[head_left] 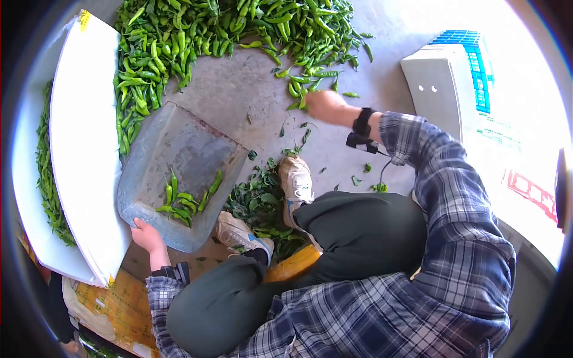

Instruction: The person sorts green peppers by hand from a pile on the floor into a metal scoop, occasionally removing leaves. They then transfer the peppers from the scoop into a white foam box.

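My left hand (148, 237) grips the rim of a grey metal scoop (197, 140), thumb over the edge. Several green chili peppers (184, 206) lie in the scoop near its back. My right hand (325, 108) is at the near edge of a big pile of green chili peppers (239, 27) on the floor. Its fingers look curled, and a pepper (302, 99) touches them. What the fingers hold, if anything, is hidden under the hand.
A white foam box (86, 149) at the left holds more green peppers (51, 179). Torn leaves (256, 197) lie around my shoes (296, 185). A white container (439, 86) and a blue basket (480, 77) stand at the right. A yellow printed carton (116, 307) is at lower left.
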{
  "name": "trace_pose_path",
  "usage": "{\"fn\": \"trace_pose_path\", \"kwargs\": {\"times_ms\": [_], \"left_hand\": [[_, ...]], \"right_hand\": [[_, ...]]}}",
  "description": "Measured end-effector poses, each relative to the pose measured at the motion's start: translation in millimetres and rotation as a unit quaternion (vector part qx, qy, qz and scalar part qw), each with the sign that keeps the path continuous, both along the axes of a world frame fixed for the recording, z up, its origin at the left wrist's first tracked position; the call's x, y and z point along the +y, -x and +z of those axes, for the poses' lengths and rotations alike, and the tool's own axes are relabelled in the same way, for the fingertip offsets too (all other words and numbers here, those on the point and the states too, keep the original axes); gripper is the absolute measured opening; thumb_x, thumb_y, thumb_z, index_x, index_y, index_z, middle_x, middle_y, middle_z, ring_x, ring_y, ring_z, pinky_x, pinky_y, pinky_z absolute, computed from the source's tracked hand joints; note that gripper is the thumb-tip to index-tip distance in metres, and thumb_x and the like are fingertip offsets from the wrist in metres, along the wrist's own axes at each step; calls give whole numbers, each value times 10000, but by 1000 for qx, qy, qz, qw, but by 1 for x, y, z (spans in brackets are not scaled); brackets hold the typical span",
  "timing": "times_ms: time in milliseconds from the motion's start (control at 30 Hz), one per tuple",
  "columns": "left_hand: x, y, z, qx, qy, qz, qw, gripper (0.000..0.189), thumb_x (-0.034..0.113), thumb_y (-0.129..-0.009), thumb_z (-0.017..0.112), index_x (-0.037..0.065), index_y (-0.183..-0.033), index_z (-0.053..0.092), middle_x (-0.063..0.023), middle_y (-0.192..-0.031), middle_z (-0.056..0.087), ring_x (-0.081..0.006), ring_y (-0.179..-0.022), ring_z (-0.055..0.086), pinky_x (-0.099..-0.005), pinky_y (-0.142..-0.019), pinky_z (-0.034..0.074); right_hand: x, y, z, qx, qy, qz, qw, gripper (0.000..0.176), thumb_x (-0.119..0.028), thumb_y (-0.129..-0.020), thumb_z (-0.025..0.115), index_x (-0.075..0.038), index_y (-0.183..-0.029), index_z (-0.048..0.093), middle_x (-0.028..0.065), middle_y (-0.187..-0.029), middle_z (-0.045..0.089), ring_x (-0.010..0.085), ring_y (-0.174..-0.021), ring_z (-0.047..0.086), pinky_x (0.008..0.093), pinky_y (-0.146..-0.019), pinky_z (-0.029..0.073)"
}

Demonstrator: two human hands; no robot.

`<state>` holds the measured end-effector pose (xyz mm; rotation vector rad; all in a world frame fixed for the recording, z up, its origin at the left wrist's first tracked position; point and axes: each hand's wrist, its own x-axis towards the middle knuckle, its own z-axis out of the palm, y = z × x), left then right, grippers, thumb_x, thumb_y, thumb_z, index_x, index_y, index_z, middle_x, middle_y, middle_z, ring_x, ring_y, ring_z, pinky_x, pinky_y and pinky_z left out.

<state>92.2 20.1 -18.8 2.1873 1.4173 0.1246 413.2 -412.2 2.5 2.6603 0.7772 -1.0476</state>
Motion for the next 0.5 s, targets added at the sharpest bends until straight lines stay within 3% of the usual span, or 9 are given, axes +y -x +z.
{"fn": "trace_pose_path", "kwargs": {"times_ms": [33,67,133,200,267,300,333,433,500], "left_hand": [[-2,-3,3,-2,-2,-6,1000,347,168,-903,411,-120,-1083,483,-258,-1053,564,-355,-954,549,-395,-828,403],[0,-2,0,-2,-4,-5,1000,347,168,-903,411,-120,-1083,483,-258,-1053,564,-355,-954,549,-395,-828,403],[7,6,-12,-19,-55,-25,998,345,164,-901,414,-120,-1085,484,-255,-1051,567,-357,-956,549,-398,-830,403],[3,3,-6,-13,-48,-22,999,349,172,-900,416,-132,-1052,493,-275,-1018,568,-382,-939,547,-410,-816,405],[4,5,-7,-10,-40,-22,999,357,181,-898,417,-144,-1018,503,-295,-986,570,-408,-923,545,-421,-803,408],[7,6,-12,-3,-35,-16,999,353,178,-898,418,-143,-1016,504,-295,-984,571,-406,-921,546,-421,-802,408],[11,8,-15,4,-30,-9,999,350,176,-897,418,-143,-1013,506,-294,-982,571,-405,-920,547,-420,-801,408],[4,1,-4,-9,-13,-16,1000,346,173,-896,417,-139,-1013,509,-291,-977,574,-401,-912,551,-415,-798,411],[3,0,-4,-12,-15,-13,1000,347,174,-896,418,-137,-1021,506,-289,-986,572,-398,-916,550,-412,-801,410]], "right_hand": [[-15,-9,4,-51,-71,-151,985,190,-145,-757,490,-80,-897,601,136,-854,635,330,-789,619,409,-673,503],[-40,-17,-18,-123,-107,-203,965,233,-143,-774,493,-79,-974,594,132,-834,644,304,-744,634,406,-649,514],[-47,-36,-30,13,-93,-532,842,343,-140,-769,512,-78,-1104,553,147,-876,636,265,-830,626,410,-740,490],[-56,-41,-62,-22,-117,-500,858,332,-156,-754,531,-73,-1073,570,157,-900,631,258,-811,632,384,-724,501],[-33,-40,-66,-80,-109,-356,925,347,-147,-742,543,-74,-1080,568,165,-899,630,249,-698,643,339,-644,521],[-18,-41,-63,-39,-139,-338,930,333,-142,-738,551,-75,-1063,575,157,-901,628,227,-592,634,299,-573,523],[-12,-44,-84,127,-303,-485,810,289,-153,-743,559,-77,-1019,595,126,-843,635,200,-589,632,290,-580,521],[15,-45,-41,74,-382,-415,822,244,-158,-752,555,-71,-973,609,94,-755,636,172,-556,624,279,-564,517],[10,-48,-25,43,-294,-396,869,221,-166,-773,531,-70,-952,618,66,-680,627,159,-552,622,277,-551,515]]}}
